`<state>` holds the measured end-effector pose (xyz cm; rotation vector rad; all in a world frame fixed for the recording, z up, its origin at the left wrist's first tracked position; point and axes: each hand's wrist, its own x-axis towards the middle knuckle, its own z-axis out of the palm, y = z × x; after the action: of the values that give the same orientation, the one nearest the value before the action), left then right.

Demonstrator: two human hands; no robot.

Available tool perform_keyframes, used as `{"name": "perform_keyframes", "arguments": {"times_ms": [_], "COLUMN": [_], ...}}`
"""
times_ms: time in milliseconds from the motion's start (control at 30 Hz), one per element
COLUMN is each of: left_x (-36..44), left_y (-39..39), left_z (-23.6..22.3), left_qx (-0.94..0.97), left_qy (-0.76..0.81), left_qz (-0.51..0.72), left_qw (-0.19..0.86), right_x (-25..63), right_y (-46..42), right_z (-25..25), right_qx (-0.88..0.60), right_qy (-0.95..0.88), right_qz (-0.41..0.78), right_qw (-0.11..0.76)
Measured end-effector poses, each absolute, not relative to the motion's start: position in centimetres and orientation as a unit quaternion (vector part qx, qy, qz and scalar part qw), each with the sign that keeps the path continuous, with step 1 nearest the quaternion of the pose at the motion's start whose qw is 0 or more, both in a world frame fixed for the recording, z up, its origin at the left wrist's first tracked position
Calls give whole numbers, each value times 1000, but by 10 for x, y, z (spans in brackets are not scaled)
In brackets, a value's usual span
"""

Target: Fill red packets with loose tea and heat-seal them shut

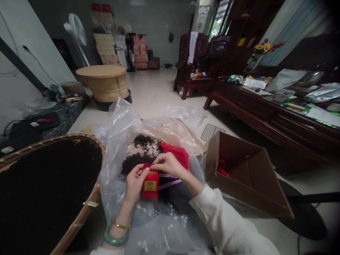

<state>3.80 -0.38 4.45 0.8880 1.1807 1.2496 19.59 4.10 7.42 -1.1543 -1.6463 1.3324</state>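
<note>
A small red packet (pixel 151 187) with a gold label hangs upright between my two hands. My left hand (pixel 135 180) pinches its upper left edge. At the packet's top edge, the fingertips of my right hand (pixel 166 163) are pressed together on it. Behind them, dark twisted tea leaves (pixel 145 143) lie in loose heaps inside a clear plastic bag (pixel 117 127). A fanned stack of red packets (pixel 177 156) rests to the right of the leaves, partly behind my right hand. Purple strips show below that stack.
On the left stands a wide woven tray (pixel 102 159) full of dark leaves. An open cardboard box (pixel 249 173) with some red packets inside is at the right. Beyond are a round bamboo-sided table (pixel 102 71), a white fan (pixel 77 30) and a dark wooden table (pixel 244 102) bearing clutter.
</note>
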Motion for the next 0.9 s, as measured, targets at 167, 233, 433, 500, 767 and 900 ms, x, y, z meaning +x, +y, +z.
{"name": "perform_keyframes", "arguments": {"times_ms": [167,233,433,500,767,900], "left_x": [37,35,24,23,22,25], "left_y": [-6,-4,2,4,3,1], "left_z": [49,48,49,50,51,49], "left_qx": [342,323,275,265,283,323], "left_qy": [497,511,535,535,533,532], "left_qz": [439,444,482,490,482,465], "left_qw": [666,661,637,635,636,630], "right_x": [192,196,218,219,234,245], "right_y": [43,41,11,-1,1,20], "right_z": [72,71,52,41,46,75], "right_qx": [-450,-462,-475,-489,-507,-478], "right_qy": [-622,-635,-831,-857,-828,-786], "right_qz": [531,496,256,160,218,306], "right_qw": [358,370,131,22,97,247]}}
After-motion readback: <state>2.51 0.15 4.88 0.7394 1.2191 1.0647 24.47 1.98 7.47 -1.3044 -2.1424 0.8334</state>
